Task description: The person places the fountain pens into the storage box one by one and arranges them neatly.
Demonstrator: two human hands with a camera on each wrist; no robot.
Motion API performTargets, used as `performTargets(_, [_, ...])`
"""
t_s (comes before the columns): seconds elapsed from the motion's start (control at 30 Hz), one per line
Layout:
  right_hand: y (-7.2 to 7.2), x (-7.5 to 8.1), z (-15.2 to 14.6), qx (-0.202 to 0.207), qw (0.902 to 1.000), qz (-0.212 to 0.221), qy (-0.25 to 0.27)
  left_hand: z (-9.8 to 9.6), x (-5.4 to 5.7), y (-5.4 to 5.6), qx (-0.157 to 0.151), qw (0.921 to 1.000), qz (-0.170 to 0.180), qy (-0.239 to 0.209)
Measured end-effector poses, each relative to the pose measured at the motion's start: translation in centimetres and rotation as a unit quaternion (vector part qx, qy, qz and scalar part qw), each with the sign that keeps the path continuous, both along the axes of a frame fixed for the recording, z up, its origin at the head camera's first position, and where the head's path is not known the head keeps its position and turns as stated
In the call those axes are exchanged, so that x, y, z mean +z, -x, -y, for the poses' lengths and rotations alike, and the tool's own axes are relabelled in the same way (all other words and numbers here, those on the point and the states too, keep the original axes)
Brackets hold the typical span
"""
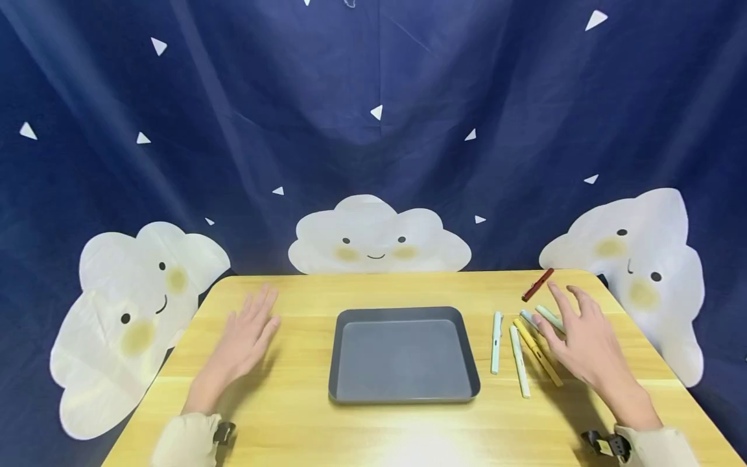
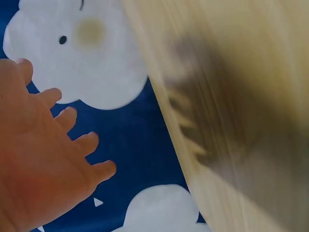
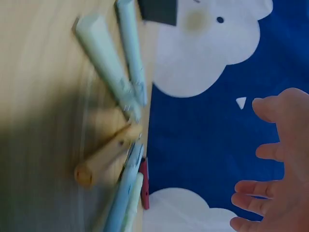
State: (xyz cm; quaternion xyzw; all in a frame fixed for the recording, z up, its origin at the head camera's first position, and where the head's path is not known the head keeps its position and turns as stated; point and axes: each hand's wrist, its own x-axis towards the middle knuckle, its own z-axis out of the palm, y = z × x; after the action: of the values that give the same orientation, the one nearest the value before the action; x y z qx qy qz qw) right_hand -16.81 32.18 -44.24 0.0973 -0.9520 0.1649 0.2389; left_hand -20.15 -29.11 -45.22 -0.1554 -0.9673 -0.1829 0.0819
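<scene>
My left hand [image 1: 244, 340] is held over the table's left side, fingers extended and holding nothing. On the right, my right hand [image 1: 589, 344] hovers over several capped pens, its fingers parted and slightly bent, with nothing gripped. A yellow pen [image 1: 538, 353], a pale green pen [image 1: 551, 319] and a blue pen [image 1: 527, 318] lie nearest to it, the blue one partly hidden. Closer to the tray are a light blue pen [image 1: 496, 342] and another pale green pen [image 1: 520, 362]. Beyond the fingertips lies a dark red pen [image 1: 537, 285], also seen in the right wrist view.
A shallow dark grey tray [image 1: 405, 360] with raised rims sits mid-table, between the hands. The light wooden table [image 1: 292, 421] ends at a rounded far edge. Behind it hangs a dark blue curtain [image 1: 327, 130] printed with white clouds.
</scene>
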Motion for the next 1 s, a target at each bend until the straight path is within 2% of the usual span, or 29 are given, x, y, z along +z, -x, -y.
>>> performTargets(0.17, [-0.6, -0.2, 1.6, 0.007, 0.9978, -0.021, 0.063, -2.0, -0.7, -0.9, -0.031, 0.9976, 0.031, -0.053])
performTargets(0.3, [-1.1, -0.3, 2.8, 0.015, 0.9938, -0.015, 0.11, -3.6, -1.3, -1.7, -0.047, 0.9958, 0.057, -0.054])
performTargets(0.37, [-1.1, -0.3, 3.4, 0.016, 0.9917, -0.005, 0.128, -4.3, -1.6, -2.0, -0.056, 0.9935, 0.082, -0.055])
performTargets(0.47, [-1.1, -0.6, 4.1, 0.016, 0.9884, 0.004, 0.151, -5.3, -1.9, -2.2, -0.08, 0.9885, 0.11, -0.066])
performTargets(0.57, [-0.9, -1.0, 4.7, 0.018, 0.9853, 0.009, 0.17, -6.2, -2.3, -2.2, -0.106, 0.9841, 0.12, -0.076])
performTargets(0.67, [-0.7, -1.4, 5.2, 0.016, 0.9821, 0.025, 0.186, -6.9, -2.5, -2.3, -0.126, 0.98, 0.131, -0.081])
performTargets(0.8, [-0.6, -2.1, 5.9, 0.015, 0.977, 0.051, 0.207, -7.5, -2.9, -2.3, -0.145, 0.9717, 0.17, -0.076])
performTargets(0.93, [-0.6, -2.8, 6.8, 0.016, 0.9736, 0.09, 0.209, -7.8, -3.1, -2.3, -0.163, 0.9631, 0.201, -0.076])
performTargets(1.0, [-0.6, -3.0, 7.1, 0.016, 0.9741, 0.107, 0.199, -8.0, -3.0, -2.3, -0.164, 0.9619, 0.206, -0.072])
